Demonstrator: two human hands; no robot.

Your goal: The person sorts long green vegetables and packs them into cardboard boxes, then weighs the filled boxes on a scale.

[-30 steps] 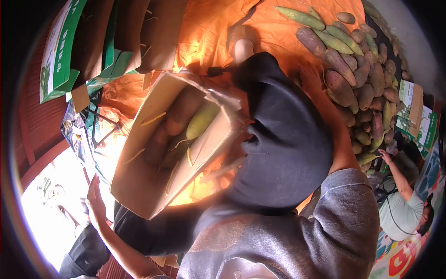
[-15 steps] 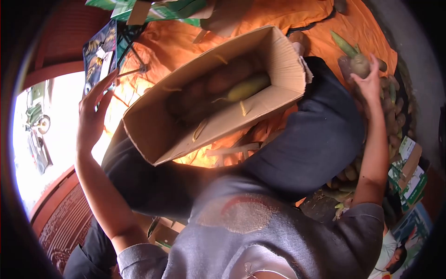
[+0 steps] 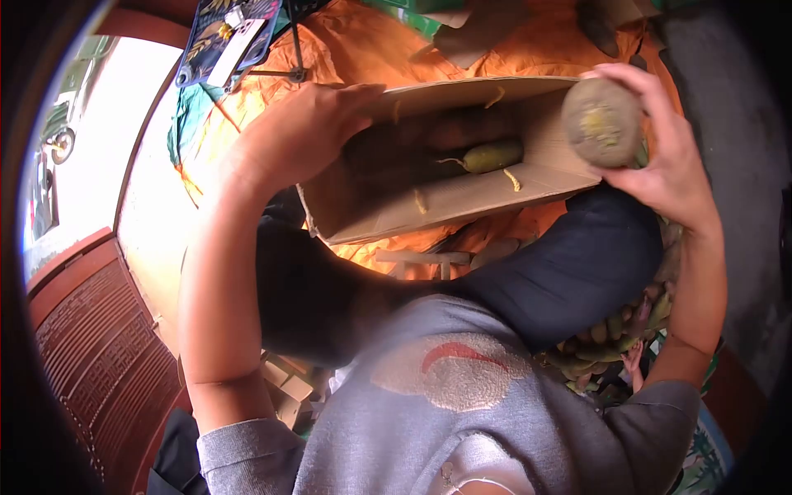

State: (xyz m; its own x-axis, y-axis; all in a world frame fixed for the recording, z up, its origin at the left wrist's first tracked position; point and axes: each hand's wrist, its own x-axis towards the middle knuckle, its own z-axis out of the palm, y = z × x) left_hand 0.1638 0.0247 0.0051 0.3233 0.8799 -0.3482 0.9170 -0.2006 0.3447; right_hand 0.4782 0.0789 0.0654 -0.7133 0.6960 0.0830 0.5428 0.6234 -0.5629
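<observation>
A cardboard box [image 3: 462,206] with yellow cord loops in its long walls sits between my legs, its top open. In the box lies a green radish [image 3: 492,157] with a thin root tail; darker shapes beside it are in shadow. My left hand [image 3: 309,124] is bent over the far left rim of the box, fingers closed on the edge. Beside the box's right end, my right hand [image 3: 668,165] grips a thick green radish [image 3: 601,120] between thumb and fingers. Its round, yellowish crown end faces me.
An orange sheet [image 3: 330,45] spreads under and beyond the box. More root vegetables [image 3: 606,334] lie heaped by my right leg, where another person's hand [image 3: 633,363] shows. A patterned panel [image 3: 231,37] on a dark stand is at upper left, with carved red-brown wood [image 3: 91,322] below.
My right hand has brought the radish from the heap on the right to the box's right end. My left hand has come onto the rim. In view, the box lies more level.
</observation>
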